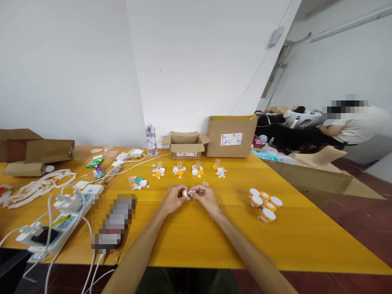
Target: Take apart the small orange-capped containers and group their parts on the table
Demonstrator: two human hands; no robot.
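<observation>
Over the middle of the table my left hand (173, 198) is closed on a small round orange-and-white part (185, 192). Close against it, the fingers of my right hand (206, 197) pinch a small whitish piece (192, 192); its exact kind is too small to tell. Just beyond my right hand lies a clear plastic cup (206, 183). Farther back are several small heaps of loose parts: white discs (194, 172), orange rings (180, 173) and tiny white pieces. One heap at the left has a teal ring (139, 180). To the right stands a cluster of orange-and-white-topped clear containers (268, 214).
An open small carton (186, 155) and a larger closed carton (232, 139) stand at the back beside a water bottle (151, 139). Power strips (69, 220) with cables and a blurred dark device (114, 222) lie left. A person (358, 124) sits at far right.
</observation>
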